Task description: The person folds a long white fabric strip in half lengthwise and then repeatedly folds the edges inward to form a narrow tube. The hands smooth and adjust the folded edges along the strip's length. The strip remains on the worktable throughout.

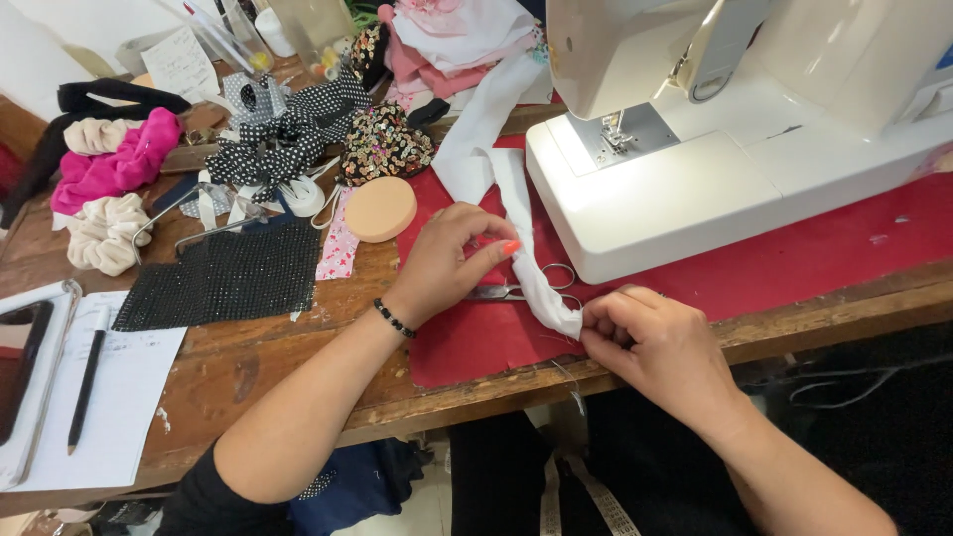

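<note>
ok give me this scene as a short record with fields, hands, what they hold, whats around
setting: wooden table with a red mat
left hand: pinching the white fabric strip midway
right hand: gripping the strip's lower end at the table edge
under strip: scissors lying on the mat
behind: white sewing machine
left side: black mesh fabric, round peach sponge, scrunchies, pencil on paper

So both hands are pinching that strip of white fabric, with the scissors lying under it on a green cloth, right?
Not quite: the cloth is red, not green. The head view shows both the left hand and right hand pinching the white fabric strip, scissors beneath it.
</note>
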